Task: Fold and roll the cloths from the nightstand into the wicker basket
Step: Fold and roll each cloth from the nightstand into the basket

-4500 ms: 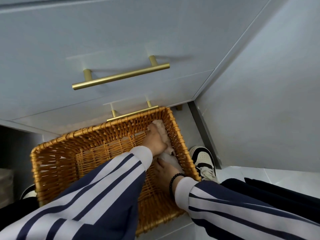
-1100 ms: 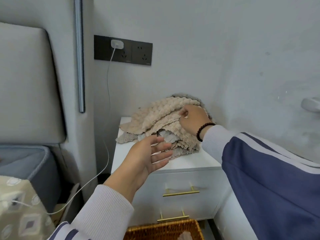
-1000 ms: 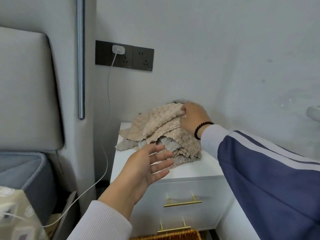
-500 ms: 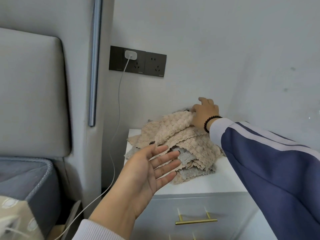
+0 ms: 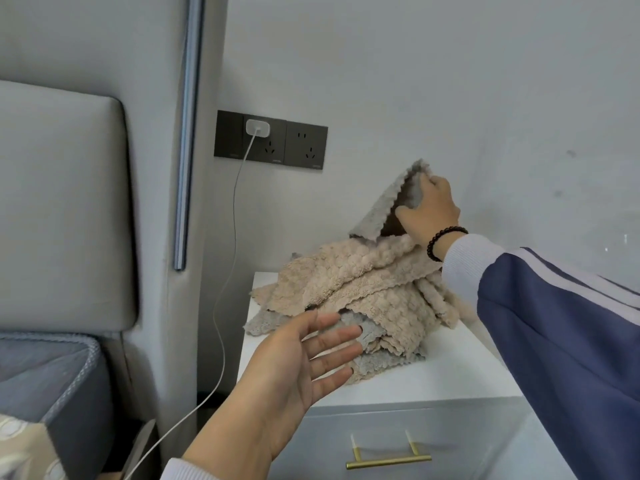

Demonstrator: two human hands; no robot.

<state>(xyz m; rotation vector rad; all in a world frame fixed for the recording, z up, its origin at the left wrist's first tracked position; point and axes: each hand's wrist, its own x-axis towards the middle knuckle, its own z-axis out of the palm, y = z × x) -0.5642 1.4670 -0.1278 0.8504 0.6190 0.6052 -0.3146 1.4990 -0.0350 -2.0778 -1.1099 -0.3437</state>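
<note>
Light soft, even, cool grey; no hard source visible. Faint shadows only: beneath the cloth pile on the nightstand top, and a dark gap beside the headboard. Slight sheen along the vertical metal strip. No glare. Wide-angle bend at edges; strip and wall lines lean. Overall mild softness, compression smear; near sleeve blurred at the right edge.

Head view: worn on the person's head, looking forward and slightly down.
Faces: the wall corner, nightstand at lower centre.
Nearness: within arm's reach.
</note>
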